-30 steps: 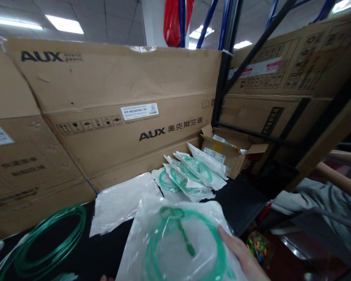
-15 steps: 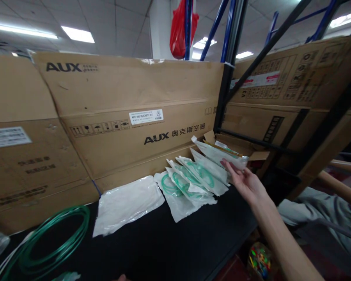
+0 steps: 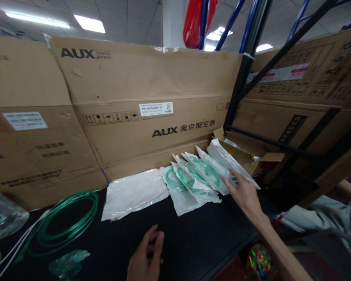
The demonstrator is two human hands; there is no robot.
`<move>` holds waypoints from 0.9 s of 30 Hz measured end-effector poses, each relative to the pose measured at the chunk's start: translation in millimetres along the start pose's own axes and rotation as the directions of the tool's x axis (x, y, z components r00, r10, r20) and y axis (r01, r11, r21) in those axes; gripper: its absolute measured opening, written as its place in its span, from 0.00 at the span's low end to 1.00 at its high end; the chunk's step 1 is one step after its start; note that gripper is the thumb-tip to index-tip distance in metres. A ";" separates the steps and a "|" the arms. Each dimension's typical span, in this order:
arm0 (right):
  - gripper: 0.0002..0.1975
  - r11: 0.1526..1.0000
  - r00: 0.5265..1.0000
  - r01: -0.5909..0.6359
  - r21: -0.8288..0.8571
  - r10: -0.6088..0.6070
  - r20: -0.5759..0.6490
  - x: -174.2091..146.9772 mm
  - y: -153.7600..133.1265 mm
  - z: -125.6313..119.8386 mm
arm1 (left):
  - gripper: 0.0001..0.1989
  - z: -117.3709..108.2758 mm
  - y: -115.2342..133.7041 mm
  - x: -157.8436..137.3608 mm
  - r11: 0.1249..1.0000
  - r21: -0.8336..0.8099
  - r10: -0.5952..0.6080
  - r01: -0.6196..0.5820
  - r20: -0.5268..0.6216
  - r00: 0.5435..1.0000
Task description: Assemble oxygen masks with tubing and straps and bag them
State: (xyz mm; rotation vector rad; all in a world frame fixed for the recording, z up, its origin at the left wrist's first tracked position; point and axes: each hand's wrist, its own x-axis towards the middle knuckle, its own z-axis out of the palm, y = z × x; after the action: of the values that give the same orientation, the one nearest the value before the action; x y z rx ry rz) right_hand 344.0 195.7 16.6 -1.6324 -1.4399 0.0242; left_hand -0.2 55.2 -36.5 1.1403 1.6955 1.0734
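My right hand [image 3: 244,195] reaches over the right end of a row of white pouches with its fingers stretched and apart, touching or just over the paper pouch [image 3: 226,156] there. Leaning against one another to its left are several clear-fronted pouches [image 3: 199,175] with green tubing coiled inside. Low in the middle, my left hand [image 3: 146,255] hovers over the black table with loosely bent fingers, a gap between them and nothing held. A flat white packet [image 3: 136,193] lies left of the row. Farther left is a loose coil of green tubing [image 3: 68,218].
AUX cardboard boxes [image 3: 128,86] stand as a wall behind the table [image 3: 187,242]. A small open carton [image 3: 242,152] sits by the rack post [image 3: 240,89]. Clear green plastic pieces [image 3: 68,263] and a clear plastic bag [image 3: 6,218] lie left. Part of another person's sleeve [image 3: 316,214] shows right.
My right hand has lowered the rightmost pouch against the row and loosened its fingers. My left hand has risen into view from the bottom edge. The view has shifted slightly.
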 end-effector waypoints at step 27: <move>0.28 0.830 0.970 0.210 -0.517 -0.245 0.001 -26.2 15.6 -24.8 | 0.27 78.2 32.5 68.2 0.986 -0.009 0.163 -0.164 0.178 0.970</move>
State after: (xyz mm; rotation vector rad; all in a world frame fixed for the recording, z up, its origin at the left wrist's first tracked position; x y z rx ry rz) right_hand 361.6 162.0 7.1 -1.8422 -1.6740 -0.5978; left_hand 62.9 143.6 -41.2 1.3578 1.4860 1.0327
